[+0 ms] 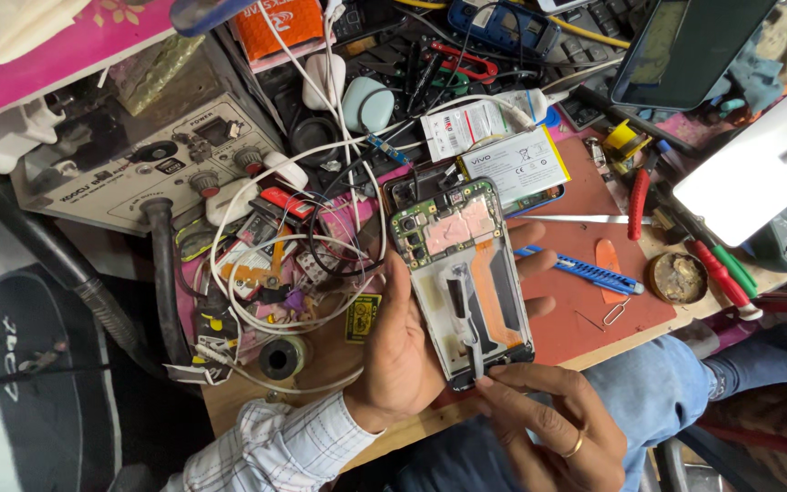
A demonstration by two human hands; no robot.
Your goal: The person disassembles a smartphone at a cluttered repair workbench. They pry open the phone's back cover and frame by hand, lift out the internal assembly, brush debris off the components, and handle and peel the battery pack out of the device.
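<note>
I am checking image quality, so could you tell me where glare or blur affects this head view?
Head view: the tilted white panel at right is blown out; the opened phone in the left hand is evenly lit and sharp; edges bend slightly, as with a wide lens.

Cluttered workbench (321, 364), red mat (594, 319), tools (585, 271)

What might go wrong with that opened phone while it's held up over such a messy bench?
The left hand alone cradles the opened phone, so it might slip onto the red mat. The right hand presses a thin tool inside, which may scratch exposed parts. Loose white cables nearby could snag.
</note>
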